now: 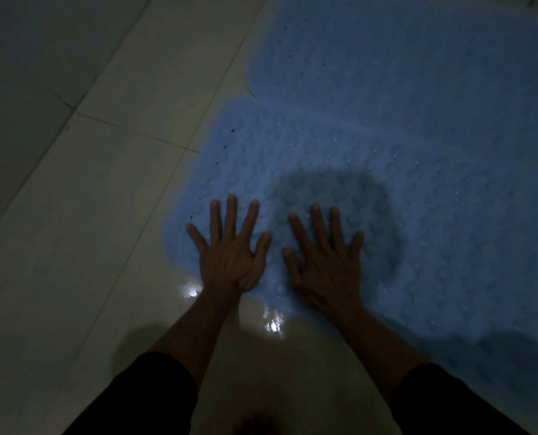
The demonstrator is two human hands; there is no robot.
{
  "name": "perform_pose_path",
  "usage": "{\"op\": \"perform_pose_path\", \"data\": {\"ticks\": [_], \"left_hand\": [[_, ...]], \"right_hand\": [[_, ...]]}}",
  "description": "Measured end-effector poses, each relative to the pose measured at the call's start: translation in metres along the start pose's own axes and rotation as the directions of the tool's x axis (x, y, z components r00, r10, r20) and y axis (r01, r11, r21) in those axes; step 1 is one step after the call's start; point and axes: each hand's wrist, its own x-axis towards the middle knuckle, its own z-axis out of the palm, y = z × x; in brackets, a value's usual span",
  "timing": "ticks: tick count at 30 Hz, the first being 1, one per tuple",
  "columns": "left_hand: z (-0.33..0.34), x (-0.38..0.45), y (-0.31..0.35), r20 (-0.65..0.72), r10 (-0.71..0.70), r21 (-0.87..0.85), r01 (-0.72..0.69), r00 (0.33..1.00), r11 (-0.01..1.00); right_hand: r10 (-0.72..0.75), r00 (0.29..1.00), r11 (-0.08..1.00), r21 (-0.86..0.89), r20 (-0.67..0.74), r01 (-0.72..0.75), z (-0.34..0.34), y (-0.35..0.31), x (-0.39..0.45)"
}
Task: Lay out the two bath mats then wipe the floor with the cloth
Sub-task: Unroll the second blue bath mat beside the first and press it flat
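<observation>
Two light blue bath mats lie flat on the tiled floor, touching each other. The near mat has a bubbly surface with small holes along its left edge. The far mat lies beyond it toward the top right. My left hand presses palm-down with fingers spread on the near mat's front left corner. Just right of it, my right hand rests flat on the same mat, fingers spread too. Neither hand holds anything. No cloth is in view.
Pale floor tiles with dark grout lines fill the left side. Wet, shiny patches glint on the floor at the mat's front edge between my wrists. The scene is dim, and my shadow falls across the near mat.
</observation>
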Motion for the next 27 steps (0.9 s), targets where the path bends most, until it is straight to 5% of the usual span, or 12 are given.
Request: {"op": "perform_pose_path", "data": {"ticks": [14,19,23,27], "left_hand": [[-0.007,-0.005,0.024,-0.004,0.043,-0.008,-0.043,0.999,0.999],[0.007,-0.019,0.113,0.03,0.4,0.063,-0.401,0.916,0.914],[0.022,-0.017,0.184,0.058,0.478,0.064,-0.481,0.877,0.875],[0.03,0.004,0.226,0.052,0.509,0.09,-0.511,0.859,0.855]], "right_hand": [[-0.002,1.0,0.998,0.056,0.024,0.001,-0.008,0.015,-0.008],[0.295,0.955,0.955,0.025,-0.038,-0.294,-0.028,0.101,-0.052],[0.535,0.845,0.845,0.013,-0.004,-0.535,-0.047,0.177,-0.075],[0.577,0.816,0.816,0.02,0.027,-0.578,-0.049,0.206,-0.088]]}}
